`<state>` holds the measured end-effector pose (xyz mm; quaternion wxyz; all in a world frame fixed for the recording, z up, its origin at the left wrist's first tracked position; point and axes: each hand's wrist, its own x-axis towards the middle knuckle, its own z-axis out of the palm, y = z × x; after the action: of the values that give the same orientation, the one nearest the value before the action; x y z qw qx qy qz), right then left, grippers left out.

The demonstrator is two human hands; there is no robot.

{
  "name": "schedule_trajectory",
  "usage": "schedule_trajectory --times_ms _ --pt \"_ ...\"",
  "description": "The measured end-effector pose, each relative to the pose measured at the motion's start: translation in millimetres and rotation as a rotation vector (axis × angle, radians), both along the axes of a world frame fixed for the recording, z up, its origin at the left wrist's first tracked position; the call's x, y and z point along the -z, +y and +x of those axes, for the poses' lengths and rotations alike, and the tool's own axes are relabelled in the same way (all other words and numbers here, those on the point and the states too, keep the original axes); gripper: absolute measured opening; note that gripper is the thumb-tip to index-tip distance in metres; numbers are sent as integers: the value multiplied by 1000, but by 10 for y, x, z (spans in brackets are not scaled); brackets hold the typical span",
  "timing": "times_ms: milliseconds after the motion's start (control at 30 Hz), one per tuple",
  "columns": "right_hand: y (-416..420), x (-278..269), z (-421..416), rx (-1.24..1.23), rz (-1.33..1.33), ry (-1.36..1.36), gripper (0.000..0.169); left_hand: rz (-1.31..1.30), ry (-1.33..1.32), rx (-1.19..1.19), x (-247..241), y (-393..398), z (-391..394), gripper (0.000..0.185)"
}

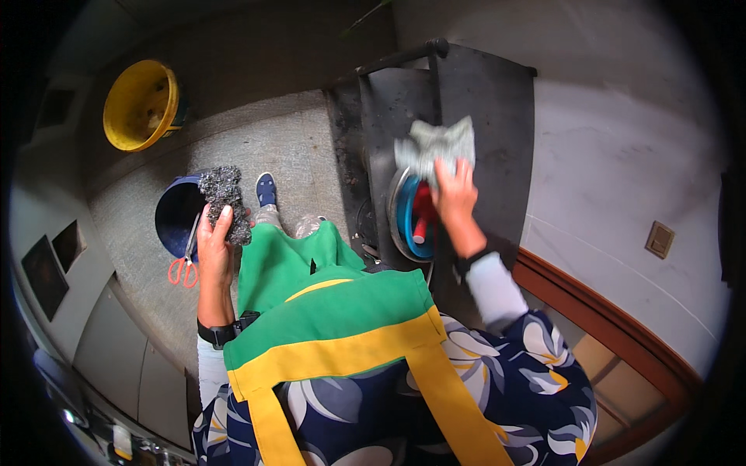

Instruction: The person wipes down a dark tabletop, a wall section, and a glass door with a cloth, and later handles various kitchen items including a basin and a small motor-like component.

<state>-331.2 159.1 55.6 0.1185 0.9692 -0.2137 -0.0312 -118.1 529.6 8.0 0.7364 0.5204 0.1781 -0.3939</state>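
Observation:
My left hand (217,244) holds a dark, glittery, knobbly pad (224,195) that looks like metal scouring mesh; its exact kind is unclear. Behind it, scissors with orange handles (184,271) lean at a dark blue bucket (175,192). My right hand (456,195) grips a crumpled pale grey-green cloth (446,140), slightly blurred, over the black stand (489,105). Just below the cloth, a blue basin (406,218) sits within a pale-rimmed round vessel (394,204). A red object with a handle (421,230) lies in the basin, partly covered by my right hand.
A yellow bucket (172,110) stands on the floor at the upper left, with some scraps inside. A pale wall with a switch (660,239) is at the right, above a reddish-brown frame (606,317). Grey cabinets (111,343) line the lower left.

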Motion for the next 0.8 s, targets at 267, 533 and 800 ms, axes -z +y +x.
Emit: schedule_trajectory --times_ms 267,533,800 --pt "797 -454 -1394 231 287 338 62 -60 57 120 92 -399 195 31" --pt "352 -301 -616 242 241 98 63 -51 12 178 -20 -768 516 29" --pt "-417 12 1054 242 188 -199 61 55 -129 382 -297 -1603 1012 34"
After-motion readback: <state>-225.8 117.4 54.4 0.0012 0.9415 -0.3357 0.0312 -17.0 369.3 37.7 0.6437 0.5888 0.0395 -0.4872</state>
